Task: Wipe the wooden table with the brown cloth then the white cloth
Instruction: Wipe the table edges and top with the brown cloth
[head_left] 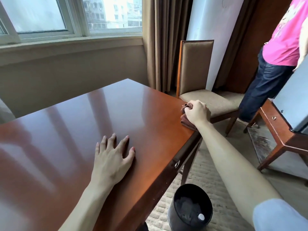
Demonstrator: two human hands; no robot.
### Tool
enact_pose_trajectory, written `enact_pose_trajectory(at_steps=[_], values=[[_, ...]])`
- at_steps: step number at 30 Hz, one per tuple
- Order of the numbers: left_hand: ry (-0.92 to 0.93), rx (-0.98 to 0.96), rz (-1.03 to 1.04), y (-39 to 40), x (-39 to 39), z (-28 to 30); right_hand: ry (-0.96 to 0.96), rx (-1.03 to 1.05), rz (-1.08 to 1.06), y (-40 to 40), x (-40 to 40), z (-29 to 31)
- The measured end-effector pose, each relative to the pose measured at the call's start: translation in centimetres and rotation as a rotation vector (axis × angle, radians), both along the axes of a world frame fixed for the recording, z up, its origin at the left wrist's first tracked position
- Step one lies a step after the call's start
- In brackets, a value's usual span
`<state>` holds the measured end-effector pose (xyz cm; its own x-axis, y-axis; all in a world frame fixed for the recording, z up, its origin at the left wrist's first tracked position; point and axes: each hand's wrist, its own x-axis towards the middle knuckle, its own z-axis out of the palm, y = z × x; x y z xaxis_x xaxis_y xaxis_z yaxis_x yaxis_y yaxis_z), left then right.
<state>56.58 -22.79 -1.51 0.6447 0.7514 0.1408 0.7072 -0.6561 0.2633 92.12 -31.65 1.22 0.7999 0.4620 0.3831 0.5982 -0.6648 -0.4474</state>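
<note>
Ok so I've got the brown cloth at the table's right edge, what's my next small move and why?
Probably drag the brown cloth leftward across the wooden table. Your right hand grips it bunched at the right edge, your left hand rests flat as a brace, and no white cloth is in view.

Upholstered chair beside tan curtain; black bin on carpet; window; bystander in pink shirt.
</note>
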Motion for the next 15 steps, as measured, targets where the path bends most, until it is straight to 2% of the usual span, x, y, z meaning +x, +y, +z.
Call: enact_pose_trajectory(at_steps=[3, 6, 8, 11, 13, 15], values=[[-0.003, -0.010, 0.000, 0.0, 0.2, -0.1, -0.014, -0.009, -0.094, 2.6, 0.9, 0.2], [-0.028, -0.046, 0.004, 0.3, 0.2, -0.1, -0.032, 0.004, 0.001, 5.1, -2.5, 0.0], [-0.102, -0.119, -0.017, 0.7, 0.1, 0.3, -0.065, -0.007, 0.157, 5.4, -7.6, -0.1], [-0.355, -0.284, -0.062, 1.2, -2.0, 1.5, -0.065, 0.005, 0.360, 4.2, -16.6, -0.3], [-0.395, -0.241, -0.047, 1.5, -5.2, 2.2, -0.102, 0.003, 0.464, 3.1, -23.4, -0.5], [-0.340, -0.160, 0.007, 2.0, -9.7, 2.9, -0.162, 0.010, 0.597, 2.0, -30.6, -0.9]])
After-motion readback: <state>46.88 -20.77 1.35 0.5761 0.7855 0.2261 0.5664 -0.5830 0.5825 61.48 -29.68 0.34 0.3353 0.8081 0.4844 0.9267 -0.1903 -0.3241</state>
